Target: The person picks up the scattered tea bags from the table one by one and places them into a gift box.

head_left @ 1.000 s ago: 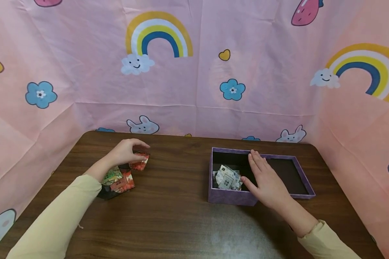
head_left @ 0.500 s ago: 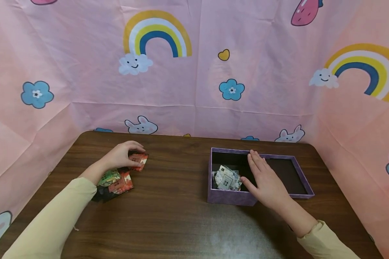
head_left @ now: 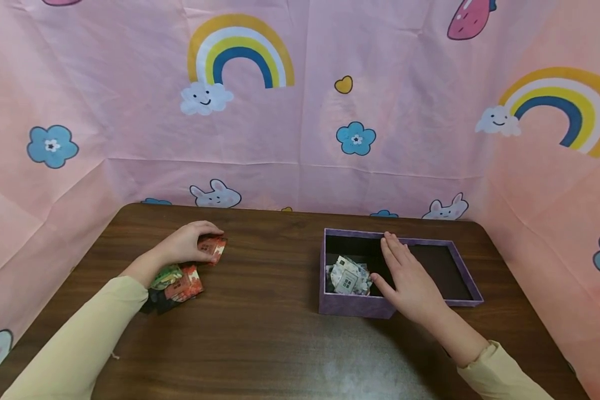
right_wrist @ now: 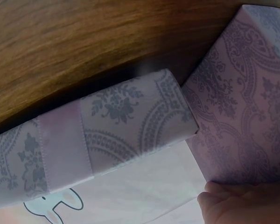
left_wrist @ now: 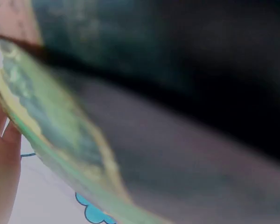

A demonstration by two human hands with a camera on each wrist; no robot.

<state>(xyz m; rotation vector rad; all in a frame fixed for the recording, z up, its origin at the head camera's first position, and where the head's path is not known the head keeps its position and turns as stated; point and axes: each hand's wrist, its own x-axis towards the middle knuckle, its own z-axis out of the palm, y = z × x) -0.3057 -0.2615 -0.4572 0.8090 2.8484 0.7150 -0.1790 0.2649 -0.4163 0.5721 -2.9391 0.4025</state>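
At the left of the table my left hand (head_left: 187,243) pinches a small flat red packet (head_left: 215,249) between thumb and fingers. Below its wrist lie another red packet (head_left: 185,283), a green packet (head_left: 167,276) and dark ones (head_left: 167,303), partly covered by each other and the sleeve. My right hand (head_left: 411,284) rests with straight fingers on the right rim of an open purple box (head_left: 355,305). Several whitish packets (head_left: 349,279) lie heaped in its left part. Very close and blurred in the left wrist view is a green-edged packet (left_wrist: 60,112).
A shallow purple lid (head_left: 465,272), dark inside, lies against the box's right side, partly behind the right hand. The brown wooden table (head_left: 260,333) ends at a printed pink cloth (head_left: 300,128) behind and at both sides.
My left hand has lowered slightly and its fingers have closed on the red packet. The right hand stays on the box rim. The view has shifted a little.
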